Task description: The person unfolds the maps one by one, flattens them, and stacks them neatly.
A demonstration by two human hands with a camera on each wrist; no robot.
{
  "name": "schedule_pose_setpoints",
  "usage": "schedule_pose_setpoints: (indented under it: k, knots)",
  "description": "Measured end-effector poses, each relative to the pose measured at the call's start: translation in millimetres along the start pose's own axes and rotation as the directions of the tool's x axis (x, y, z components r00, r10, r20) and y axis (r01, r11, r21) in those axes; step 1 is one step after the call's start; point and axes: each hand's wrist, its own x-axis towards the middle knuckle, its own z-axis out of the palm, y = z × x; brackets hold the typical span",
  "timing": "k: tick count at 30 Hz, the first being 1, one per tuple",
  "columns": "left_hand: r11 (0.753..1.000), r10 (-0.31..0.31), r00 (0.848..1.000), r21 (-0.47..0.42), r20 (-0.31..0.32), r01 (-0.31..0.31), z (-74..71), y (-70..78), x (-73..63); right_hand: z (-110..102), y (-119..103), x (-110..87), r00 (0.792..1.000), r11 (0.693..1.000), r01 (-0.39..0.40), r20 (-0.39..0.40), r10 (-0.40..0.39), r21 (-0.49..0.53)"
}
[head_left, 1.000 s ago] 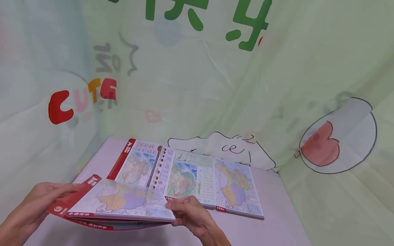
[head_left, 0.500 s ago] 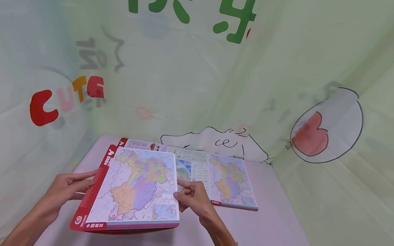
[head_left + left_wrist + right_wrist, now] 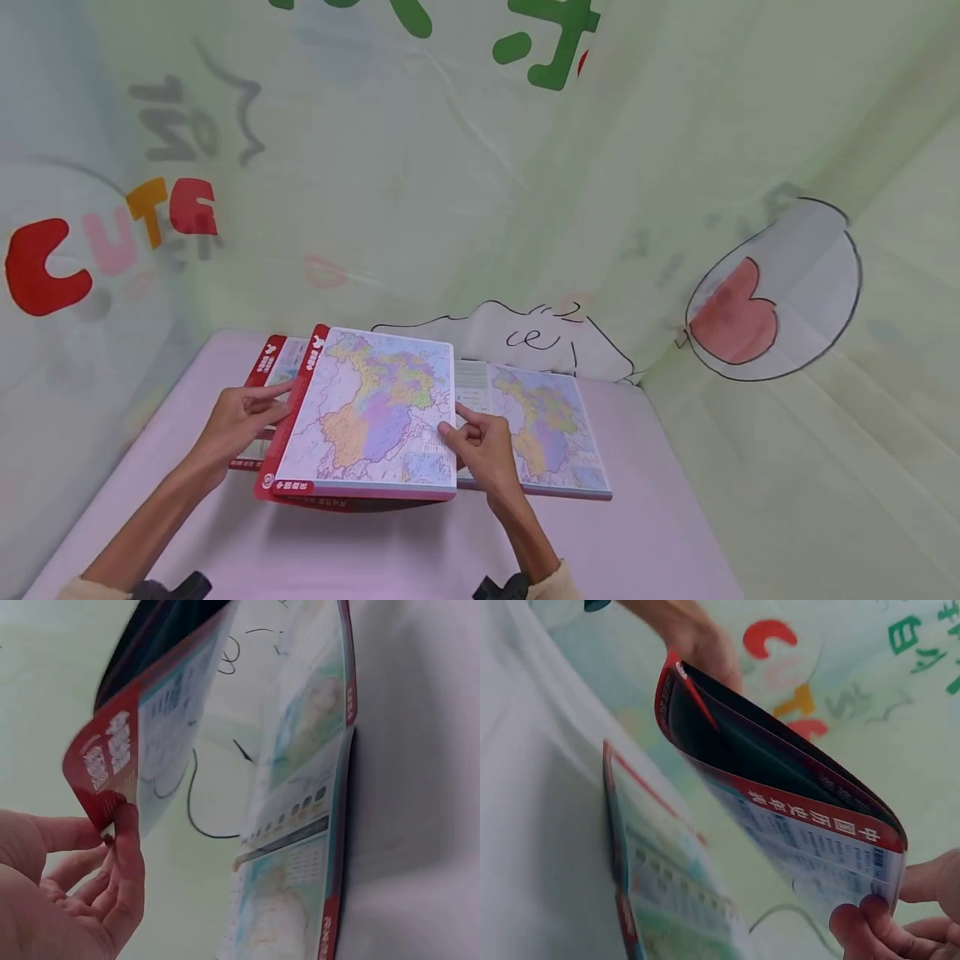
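In the head view a folded map point(image 3: 375, 417), with a printed coloured map on top and a red strip along its left edge, is held tilted above the table. My left hand point(image 3: 243, 417) pinches the red edge between thumb and fingers; the left wrist view shows this grip, with the hand point(image 3: 82, 885) at a red corner. My right hand point(image 3: 483, 446) pinches the opposite edge. In the right wrist view the layers gape apart into a dark hollow, while the right hand's fingers point(image 3: 877, 926) hold the far corner. Below lies a second map point(image 3: 551, 429), partly hidden by the held one.
The pale pinkish table point(image 3: 600, 550) meets a light green printed cloth point(image 3: 420, 208) at the back and sides. Behind the tabletop a white cloth part with a drawn face point(image 3: 517, 337) bulges at the rear edge. Dark wrist devices point(image 3: 504, 588) show at the bottom.
Both hands have brought the folded map up and rightward, farther over the lying map. Its top face, first seen at a slant, now faces the head camera more. The head view has shifted too.
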Motion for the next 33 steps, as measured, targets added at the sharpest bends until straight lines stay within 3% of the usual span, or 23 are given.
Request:
schedule_pose_setpoints:
  k: [4,8,14,19,24,30,33]
  knots:
    - [0.999,0.037,0.999,0.020,-0.005,-0.037,16.8,-7.0,25.5,0.7,26.2,18.9,0.995,0.997,0.046,-0.089,-0.052,-0.059]
    - [0.999,0.041,0.999,-0.013,-0.010,-0.041,28.8,-19.8,51.4,-0.2,57.0,40.5,0.987,0.992,0.050,-0.147,-0.066,-0.113]
    - [0.998,-0.058,0.998,-0.016,-0.030,0.058,49.8,-45.6,79.5,0.1,95.0,64.4,0.981,0.982,-0.035,-0.194,-0.002,-0.186]
    - [0.995,-0.080,0.994,0.061,-0.074,0.085,68.0,-60.7,90.8,0.0,106.4,72.1,0.973,0.960,-0.099,-0.228,0.038,-0.261]
    - [0.984,-0.037,0.986,0.169,-0.164,0.065,79.2,-67.1,96.7,1.9,103.7,72.6,0.974,0.944,-0.091,-0.226,0.018,-0.316]
    - [0.977,0.024,0.975,0.213,-0.222,0.025,86.5,-69.0,97.2,4.0,110.6,70.7,0.953,0.885,-0.121,-0.301,-0.023,-0.450]
    - [0.976,0.039,0.973,0.217,-0.226,0.011,88.2,-67.6,95.5,4.0,113.7,71.0,0.947,0.895,-0.129,-0.320,-0.016,-0.427]
